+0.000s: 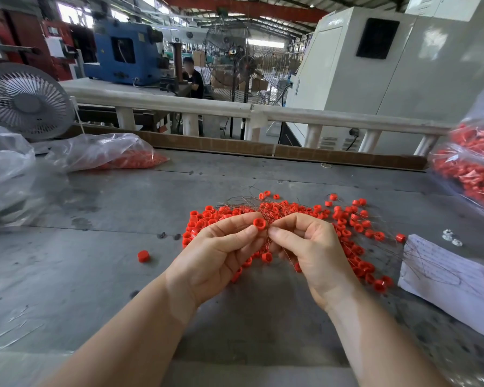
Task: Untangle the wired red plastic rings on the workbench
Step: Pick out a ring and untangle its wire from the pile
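left hand (221, 252) pinches a red ring (260, 223); right hand (310, 247) pinches its wire

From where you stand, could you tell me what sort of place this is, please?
Most likely a factory floor: a blue machine and a tall standing fan stand under a high steel roof, and bags of red rings flank a grey workbench.

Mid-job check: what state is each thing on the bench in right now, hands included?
Left hand: pinches one red plastic ring, raised above the pile.
Right hand: grip on thin metal wires beside that ring.
Pile of wired red rings: spread on the grey workbench, still tangled.
Lone red ring: apart, left of the pile.
Clear plastic bags of red parts: lying on the bench.
White paper sheet: flat, wires across it.
Grey desk fan: upright; running or not unclear.
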Available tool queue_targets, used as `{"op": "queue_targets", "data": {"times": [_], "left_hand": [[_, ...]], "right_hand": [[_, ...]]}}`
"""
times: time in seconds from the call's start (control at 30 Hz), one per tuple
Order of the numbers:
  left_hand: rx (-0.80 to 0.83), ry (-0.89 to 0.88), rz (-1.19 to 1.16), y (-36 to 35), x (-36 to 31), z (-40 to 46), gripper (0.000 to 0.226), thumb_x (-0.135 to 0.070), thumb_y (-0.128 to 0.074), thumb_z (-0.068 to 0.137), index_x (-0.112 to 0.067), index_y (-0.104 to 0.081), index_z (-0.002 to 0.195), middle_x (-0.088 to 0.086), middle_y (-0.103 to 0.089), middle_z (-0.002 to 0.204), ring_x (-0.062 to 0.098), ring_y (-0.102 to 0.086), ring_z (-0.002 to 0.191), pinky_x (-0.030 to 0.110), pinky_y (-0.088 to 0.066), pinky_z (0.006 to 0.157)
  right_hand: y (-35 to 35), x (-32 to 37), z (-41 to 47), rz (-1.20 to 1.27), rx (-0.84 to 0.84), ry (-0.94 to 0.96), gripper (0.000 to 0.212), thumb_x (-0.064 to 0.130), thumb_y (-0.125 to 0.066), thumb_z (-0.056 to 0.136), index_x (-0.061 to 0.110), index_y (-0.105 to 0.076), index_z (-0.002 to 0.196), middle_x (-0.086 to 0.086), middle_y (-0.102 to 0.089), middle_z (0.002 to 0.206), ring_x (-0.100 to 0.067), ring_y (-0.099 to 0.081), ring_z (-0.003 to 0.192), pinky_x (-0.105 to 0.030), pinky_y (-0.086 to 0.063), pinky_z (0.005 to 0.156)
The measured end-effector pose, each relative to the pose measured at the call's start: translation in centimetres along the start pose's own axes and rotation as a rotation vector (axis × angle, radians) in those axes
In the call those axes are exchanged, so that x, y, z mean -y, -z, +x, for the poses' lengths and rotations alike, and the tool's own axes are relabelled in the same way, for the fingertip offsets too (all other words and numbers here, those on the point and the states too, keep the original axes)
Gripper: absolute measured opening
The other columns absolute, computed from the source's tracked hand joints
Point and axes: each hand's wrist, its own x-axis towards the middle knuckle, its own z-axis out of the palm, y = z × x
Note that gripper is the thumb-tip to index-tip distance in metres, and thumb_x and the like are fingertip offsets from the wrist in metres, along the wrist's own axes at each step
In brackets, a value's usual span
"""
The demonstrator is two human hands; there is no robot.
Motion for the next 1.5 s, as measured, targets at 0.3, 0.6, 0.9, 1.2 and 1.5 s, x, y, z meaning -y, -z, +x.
{"op": "queue_targets", "data": {"times": [0.3,0.6,0.9,1.2,1.5], "left_hand": [[0.038,0.01,-0.055,-0.1,0.0,-0.1,0.023,0.005,-0.059,0.064,-0.005,-0.076,0.076,0.011,-0.072,0.079,0.015,-0.071,0.071,0.019,-0.056,0.061],[0.079,0.011,-0.062,-0.1,0.0,-0.2,0.022,0.005,-0.059,0.067,-0.005,-0.075,0.077,0.016,-0.072,0.09,0.015,-0.071,0.075,0.02,-0.057,0.063],[0.01,-0.008,-0.069,0.0,0.1,0.1,0.02,0.005,-0.059,0.066,-0.006,-0.075,0.074,0.012,-0.072,0.08,0.015,-0.071,0.072,0.019,-0.057,0.061],[-0.084,-0.027,-0.069,-0.1,0.2,0.2,0.02,0.005,-0.06,0.063,-0.007,-0.075,0.067,0.011,-0.072,0.075,0.014,-0.071,0.068,0.019,-0.056,0.058],[-0.098,-0.036,-0.075,0.1,0.2,0.4,0.02,0.005,-0.06,0.063,-0.007,-0.075,0.067,0.01,-0.071,0.075,0.014,-0.071,0.07,0.02,-0.057,0.062]], "right_hand": [[0.0,0.1,0.1,0.049,0.032,-0.1,0.015,0.002,-0.063,0.081,0.013,-0.066,0.071,-0.004,-0.065,0.058,-0.007,-0.054,0.047,-0.013,-0.037,0.042],[0.2,-0.1,0.1,-0.001,0.017,-0.202,0.011,0.009,-0.065,0.082,0.011,-0.061,0.072,-0.005,-0.068,0.06,-0.01,-0.057,0.049,-0.015,-0.038,0.044],[0.3,-0.2,0.1,-0.161,0.03,-0.162,0.013,0.021,-0.071,0.08,0.012,-0.066,0.072,-0.004,-0.069,0.064,-0.008,-0.059,0.054,-0.014,-0.039,0.047],[2.0,-0.3,0.3,-0.863,-0.106,-0.016,0.024,0.006,-0.073,0.077,0.026,-0.064,0.067,0.01,-0.065,0.071,-0.011,-0.063,0.072,-0.031,-0.053,0.073],[2.5,0.9,-0.2,-1.168,-0.01,-0.238,0.012,0.033,-0.078,0.074,0.03,-0.066,0.073,0.016,-0.066,0.078,-0.01,-0.062,0.086,-0.039,-0.042,0.096]]}}
